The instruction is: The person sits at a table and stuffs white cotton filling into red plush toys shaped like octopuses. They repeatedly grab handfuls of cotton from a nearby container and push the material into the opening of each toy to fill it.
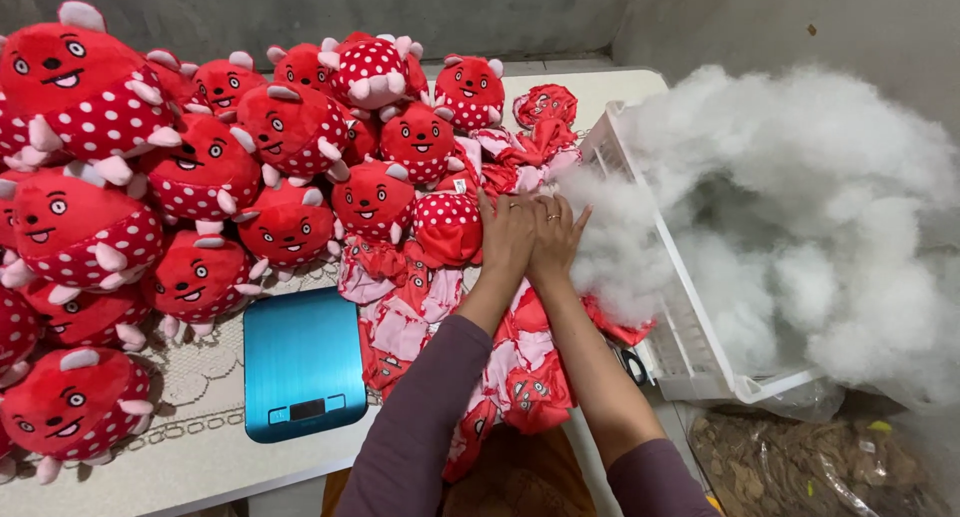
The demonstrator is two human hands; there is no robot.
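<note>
Stuffed red plush toys (200, 167) with white dots pile over the surface's (200, 457) left and far side. A blue kitchen scale (302, 362) lies near the front edge. Beside it, flat unstuffed red skins (410, 317) are heaped. The left hand (507, 235) and right hand (556, 235), fingers stretched flat and side by side, press a part-filled toy (447, 227). White stuffing (800, 227) overflows the white basket (690, 357) at the right edge.

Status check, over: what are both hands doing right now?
Left hand and right hand side by side, palms down, pressing a half-filled red plush toy. White stuffing beside right hand. Nothing blocking.
</note>
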